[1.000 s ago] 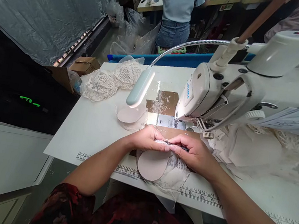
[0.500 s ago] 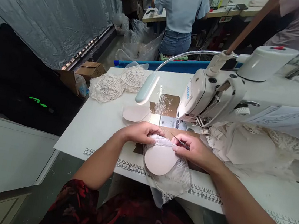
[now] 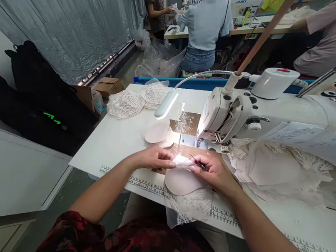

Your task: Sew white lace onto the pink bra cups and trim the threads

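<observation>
A beige padded cup (image 3: 182, 181) with white lace (image 3: 189, 207) attached lies at the near edge of the white sewing table (image 3: 115, 143). My left hand (image 3: 153, 159) pinches the top edge of the lace and cup. My right hand (image 3: 211, 171) grips the same edge from the right and also holds a thin dark tool (image 3: 196, 161), its tip pointing left. The lace hangs over the table's front edge. Both hands sit just in front of the needle area of the white sewing machine (image 3: 251, 117).
A gooseneck lamp (image 3: 166, 104) lights the metal plate. Another beige cup (image 3: 157, 135) lies near it, a lace pile (image 3: 137, 100) at the far left corner, more lace pieces (image 3: 278, 170) on the right. People work at tables behind. A black bag (image 3: 33, 97) stands left.
The view has tilted up and the hands look farther away. The cup has turned flatter, its edge drawn up between both hands. The fingers keep pinching the lace.
</observation>
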`<action>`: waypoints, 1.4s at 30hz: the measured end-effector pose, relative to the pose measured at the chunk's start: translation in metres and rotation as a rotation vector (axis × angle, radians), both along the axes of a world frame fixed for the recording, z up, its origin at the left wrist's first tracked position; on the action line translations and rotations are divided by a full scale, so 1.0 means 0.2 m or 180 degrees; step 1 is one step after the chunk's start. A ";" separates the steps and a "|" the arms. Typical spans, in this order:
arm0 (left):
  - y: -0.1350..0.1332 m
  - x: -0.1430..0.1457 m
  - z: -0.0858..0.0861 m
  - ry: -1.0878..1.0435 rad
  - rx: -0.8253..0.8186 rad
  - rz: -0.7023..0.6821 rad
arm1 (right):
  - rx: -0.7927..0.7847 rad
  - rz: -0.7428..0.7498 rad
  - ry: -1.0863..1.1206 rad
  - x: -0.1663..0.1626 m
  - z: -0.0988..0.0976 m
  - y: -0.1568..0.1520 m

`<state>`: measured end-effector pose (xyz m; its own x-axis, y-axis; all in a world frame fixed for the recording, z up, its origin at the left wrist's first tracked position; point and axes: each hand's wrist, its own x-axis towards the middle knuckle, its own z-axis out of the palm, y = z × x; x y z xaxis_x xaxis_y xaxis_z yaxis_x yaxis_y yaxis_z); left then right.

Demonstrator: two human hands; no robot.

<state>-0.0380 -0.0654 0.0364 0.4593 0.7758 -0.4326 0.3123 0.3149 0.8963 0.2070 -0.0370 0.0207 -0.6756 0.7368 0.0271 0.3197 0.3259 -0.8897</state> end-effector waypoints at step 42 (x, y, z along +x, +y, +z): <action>0.13 0.12 -0.16 -0.0732 0.0550 0.0607 | 0.0231 -0.0716 -0.0204 0.00 -0.06 0.01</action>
